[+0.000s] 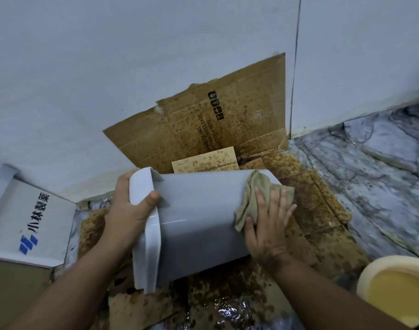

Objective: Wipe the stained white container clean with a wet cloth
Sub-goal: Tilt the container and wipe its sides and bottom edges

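A white container (pixel 199 215) lies tilted on its side in mid-frame, its rimmed mouth toward the lower left and its base toward the upper right. My left hand (pixel 130 206) grips the rim, thumb curled over the edge. A beige cloth (pixel 256 194) is draped over the container's far end. My right hand (pixel 268 225) presses the cloth flat against the side with straight, spread fingers. No stain shows on the side facing me.
Stained, wet cardboard (pixel 203 120) leans against the white wall and covers the floor under the container. A white box with blue print (pixel 30 217) sits at the left. A yellow basin (pixel 398 289) stands at the lower right on the marble floor (pixel 370 167).
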The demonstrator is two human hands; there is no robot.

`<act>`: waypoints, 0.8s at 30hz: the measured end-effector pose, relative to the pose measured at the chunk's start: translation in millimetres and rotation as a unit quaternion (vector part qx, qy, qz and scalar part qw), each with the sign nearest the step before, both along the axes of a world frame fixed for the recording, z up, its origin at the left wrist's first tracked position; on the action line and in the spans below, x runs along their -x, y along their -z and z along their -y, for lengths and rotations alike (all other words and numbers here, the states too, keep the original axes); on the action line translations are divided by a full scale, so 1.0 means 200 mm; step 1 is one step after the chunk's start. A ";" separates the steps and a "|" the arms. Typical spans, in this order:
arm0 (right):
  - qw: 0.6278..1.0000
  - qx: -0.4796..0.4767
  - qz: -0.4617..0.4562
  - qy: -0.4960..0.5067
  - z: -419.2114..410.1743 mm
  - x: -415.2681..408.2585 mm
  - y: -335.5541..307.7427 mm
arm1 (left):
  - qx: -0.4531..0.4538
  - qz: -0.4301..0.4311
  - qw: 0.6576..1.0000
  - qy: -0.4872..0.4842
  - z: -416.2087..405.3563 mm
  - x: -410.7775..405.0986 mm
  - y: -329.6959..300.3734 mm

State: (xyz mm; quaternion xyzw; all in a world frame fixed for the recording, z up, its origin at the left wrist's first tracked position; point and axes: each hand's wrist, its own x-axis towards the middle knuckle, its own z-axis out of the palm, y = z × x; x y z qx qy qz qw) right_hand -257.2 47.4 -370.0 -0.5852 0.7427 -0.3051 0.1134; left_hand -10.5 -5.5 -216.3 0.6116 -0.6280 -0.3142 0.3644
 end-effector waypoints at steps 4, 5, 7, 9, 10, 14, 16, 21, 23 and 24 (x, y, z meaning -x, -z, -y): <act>0.983 0.036 -0.054 -0.172 0.10 -0.20 -0.34 | 0.015 0.016 0.999 0.025 0.00 0.02 -0.01; 0.973 0.037 -0.058 -0.221 0.13 -0.26 -0.42 | 0.027 0.017 0.999 0.041 -0.01 0.03 -0.01; 0.956 0.024 -0.054 -0.288 0.17 -0.30 -0.51 | 0.033 0.017 0.997 0.062 -0.02 0.04 -0.02; 0.946 0.013 -0.051 -0.321 0.20 -0.24 -0.50 | 0.025 0.010 0.997 0.072 -0.03 0.04 -0.02; 0.946 0.004 -0.046 -0.321 0.23 -0.18 -0.47 | 0.023 0.004 0.997 0.076 -0.04 0.03 -0.01; 0.973 -0.030 -0.018 -0.228 0.31 0.14 -0.28 | 0.023 0.009 0.997 0.071 -0.08 0.05 0.00; 0.986 -0.054 -0.013 -0.156 0.31 0.27 -0.18 | 0.019 0.005 0.998 0.065 -0.08 0.06 0.01; 0.986 -0.084 0.141 -0.002 0.17 0.46 -0.03 | 0.009 0.014 0.998 0.059 -0.08 0.08 0.01; 0.966 -0.034 0.240 0.090 0.07 0.42 -0.01 | 0.009 0.015 0.999 0.050 -0.07 0.09 0.00; 0.948 -0.019 0.284 0.145 0.02 0.37 0.01 | 0.009 0.017 0.999 0.047 -0.06 0.10 0.00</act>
